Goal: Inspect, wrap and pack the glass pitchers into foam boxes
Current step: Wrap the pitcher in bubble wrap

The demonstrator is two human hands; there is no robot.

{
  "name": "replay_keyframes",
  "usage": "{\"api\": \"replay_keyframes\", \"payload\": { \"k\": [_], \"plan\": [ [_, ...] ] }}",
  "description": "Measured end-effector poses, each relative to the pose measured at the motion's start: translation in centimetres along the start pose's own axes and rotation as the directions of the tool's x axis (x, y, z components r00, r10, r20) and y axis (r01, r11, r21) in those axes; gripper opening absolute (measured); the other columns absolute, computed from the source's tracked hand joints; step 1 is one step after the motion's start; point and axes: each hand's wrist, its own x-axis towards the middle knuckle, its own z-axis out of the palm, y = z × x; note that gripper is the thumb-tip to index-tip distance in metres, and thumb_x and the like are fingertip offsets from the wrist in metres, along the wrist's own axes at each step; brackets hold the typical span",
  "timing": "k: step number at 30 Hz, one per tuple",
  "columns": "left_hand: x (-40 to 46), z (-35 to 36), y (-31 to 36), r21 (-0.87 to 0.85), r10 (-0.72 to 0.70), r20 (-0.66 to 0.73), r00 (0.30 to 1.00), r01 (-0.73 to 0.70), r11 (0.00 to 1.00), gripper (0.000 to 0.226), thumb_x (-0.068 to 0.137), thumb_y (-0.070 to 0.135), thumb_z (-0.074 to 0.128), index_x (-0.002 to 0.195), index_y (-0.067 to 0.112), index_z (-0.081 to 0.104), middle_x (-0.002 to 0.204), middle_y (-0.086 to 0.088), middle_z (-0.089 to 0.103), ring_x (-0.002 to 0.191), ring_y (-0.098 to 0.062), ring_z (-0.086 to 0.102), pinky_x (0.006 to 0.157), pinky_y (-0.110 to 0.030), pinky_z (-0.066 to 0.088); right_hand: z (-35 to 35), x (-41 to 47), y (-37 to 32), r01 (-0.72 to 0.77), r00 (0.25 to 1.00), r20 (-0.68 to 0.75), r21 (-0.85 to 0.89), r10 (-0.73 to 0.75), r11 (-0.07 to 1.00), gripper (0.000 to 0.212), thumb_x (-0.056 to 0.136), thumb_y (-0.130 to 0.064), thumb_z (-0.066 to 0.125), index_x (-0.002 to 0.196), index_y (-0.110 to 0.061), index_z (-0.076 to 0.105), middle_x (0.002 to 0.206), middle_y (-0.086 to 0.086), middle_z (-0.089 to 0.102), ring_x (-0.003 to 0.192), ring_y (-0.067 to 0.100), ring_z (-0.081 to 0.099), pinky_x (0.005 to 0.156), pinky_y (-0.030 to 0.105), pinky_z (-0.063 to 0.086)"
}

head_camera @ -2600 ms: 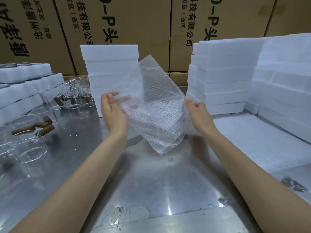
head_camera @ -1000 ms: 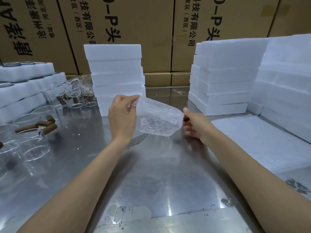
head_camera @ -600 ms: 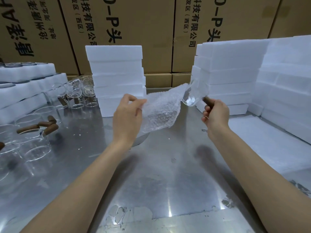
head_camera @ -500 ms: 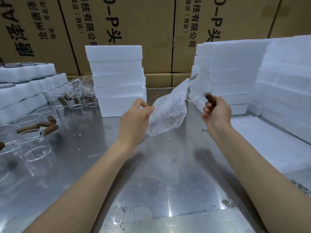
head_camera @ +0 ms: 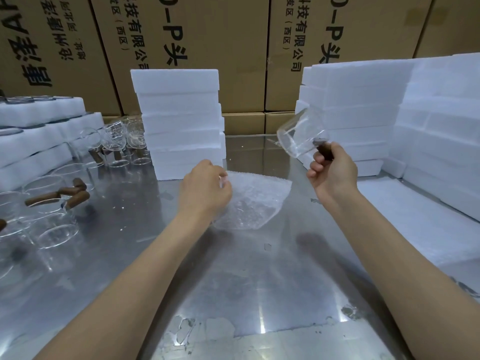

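Observation:
My right hand (head_camera: 331, 175) grips the dark wooden handle of a clear glass pitcher (head_camera: 300, 136), held tilted in the air with its mouth turned up and left. A bubble wrap bag (head_camera: 250, 201) lies on the steel table (head_camera: 233, 276) in front of me, and my left hand (head_camera: 205, 189) pinches its left edge. The pitcher is bare, outside the bag.
Several glass pitchers with wooden handles (head_camera: 52, 201) crowd the table's left side. Foam boxes stand in a stack at the back centre (head_camera: 179, 123), in larger stacks at the right (head_camera: 363, 107), and at the far left (head_camera: 33, 126). A sheet of bubble wrap (head_camera: 405, 222) lies at the right. Cardboard cartons (head_camera: 220, 48) wall the back.
My right hand drew the pitcher out of the bubble wrap bag and raised it to the right. My left hand lowered the emptied bag onto the table.

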Motion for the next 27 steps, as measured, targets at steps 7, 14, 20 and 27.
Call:
{"api": "replay_keyframes", "payload": {
  "k": [7, 14, 20, 27],
  "plan": [
    [-0.3, 0.4, 0.8, -0.492, -0.14, 0.105, 0.985, 0.174, 0.853, 0.023, 0.083, 0.037, 0.07, 0.065, 0.024, 0.073, 0.058, 0.01, 0.064, 0.058, -0.004, 0.055, 0.058, -0.022, 0.045, 1.2, -1.2, 1.1, 0.256, 0.915, 0.4, -0.49, -0.046, 0.833, 0.041, 0.099, -0.017, 0.036, 0.063, -0.015, 0.056, 0.046, -0.007, 0.044, 0.038, 0.005, 0.031, 0.04, 0.019, 0.024],
    [0.2, 0.2, 0.7, -0.665, -0.288, 0.067, 0.955, 0.258, 0.701, 0.017, 0.083, 0.028, 0.071, 0.067, 0.033, 0.067, 0.062, 0.009, 0.063, 0.059, -0.01, 0.056, 0.068, -0.037, 0.06, 1.5, -2.4, 1.9, 0.62, 0.785, 0.529, -0.666, -0.323, 0.416, 0.03, 0.101, -0.025, 0.041, 0.077, -0.018, 0.057, 0.064, -0.015, 0.066, 0.059, 0.0, 0.055, 0.063, 0.025, 0.043],
    [0.2, -0.4, 0.8, -0.725, -0.331, -0.07, 0.941, 0.18, 0.665, 0.017, 0.084, 0.029, 0.071, 0.071, 0.039, 0.066, 0.068, 0.018, 0.064, 0.067, -0.006, 0.058, 0.076, -0.043, 0.056, 1.7, -3.4, 2.3, 0.734, 0.662, 0.615, -0.647, -0.428, 0.206, 0.016, 0.092, -0.03, 0.059, 0.085, -0.017, 0.062, 0.074, -0.017, 0.069, 0.063, 0.01, 0.059, 0.063, 0.035, 0.051],
    [-0.6, -0.8, 2.9, -0.761, -0.216, -0.166, 0.962, 0.014, 0.648, 0.016, 0.087, 0.029, 0.07, 0.073, 0.037, 0.068, 0.067, 0.018, 0.066, 0.058, -0.008, 0.053, 0.064, -0.038, 0.053, 2.0, -3.9, 3.5, 0.747, 0.555, 0.729, -0.649, -0.401, -0.145, 0.017, 0.09, -0.031, 0.063, 0.093, -0.016, 0.069, 0.082, -0.006, 0.07, 0.069, 0.012, 0.062, 0.062, 0.035, 0.051]
  ]
}}
